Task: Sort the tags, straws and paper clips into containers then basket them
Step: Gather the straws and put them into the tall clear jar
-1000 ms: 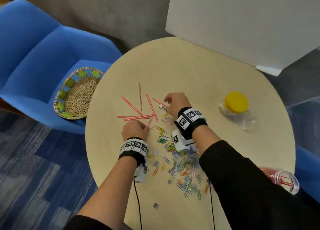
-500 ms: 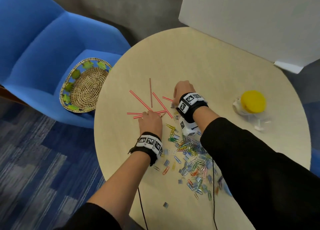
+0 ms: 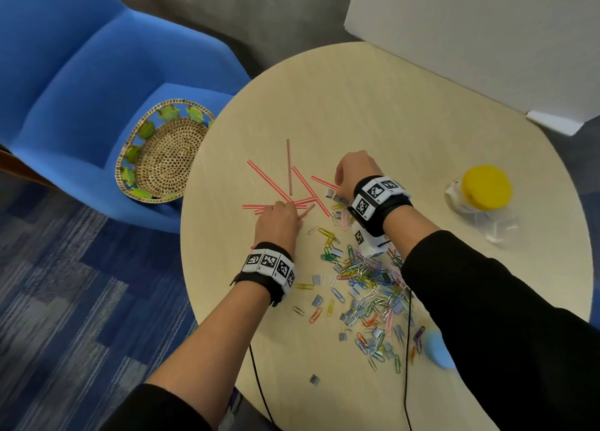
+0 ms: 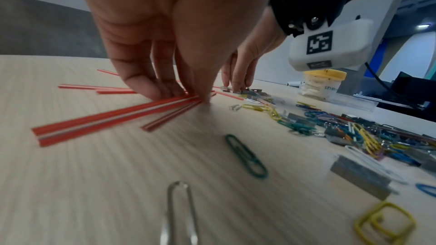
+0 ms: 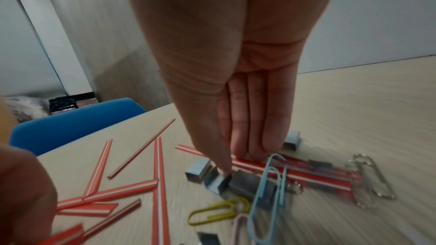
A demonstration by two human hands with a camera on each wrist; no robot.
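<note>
Red-and-white straws (image 3: pixel 269 180) lie scattered on the round table (image 3: pixel 357 106). My left hand (image 3: pixel 293 208) is down on them and pinches the ends of a few straws (image 4: pixel 113 118) between thumb and fingers (image 4: pixel 146 88). My right hand (image 3: pixel 337 183) stands a little to the right. Its straight fingers (image 5: pixel 250 137) touch one straw (image 5: pixel 295 172), and the thumb tip meets small grey tags (image 5: pixel 243 182). Coloured paper clips (image 3: pixel 367 278) mixed with more grey tags spread toward the near edge, under my right forearm.
A woven basket (image 3: pixel 162 151) sits on the blue chair (image 3: pixel 81 83) left of the table. A clear jar with a yellow lid (image 3: pixel 485 187) stands at the table's right. A white board (image 3: pixel 470 34) stands behind the table. A blue object (image 3: pixel 438 352) shows by my right sleeve.
My left hand has moved forward onto the crossed straws and closed on them. My right hand has stayed by the grey tags and the straw. The head view has shifted.
</note>
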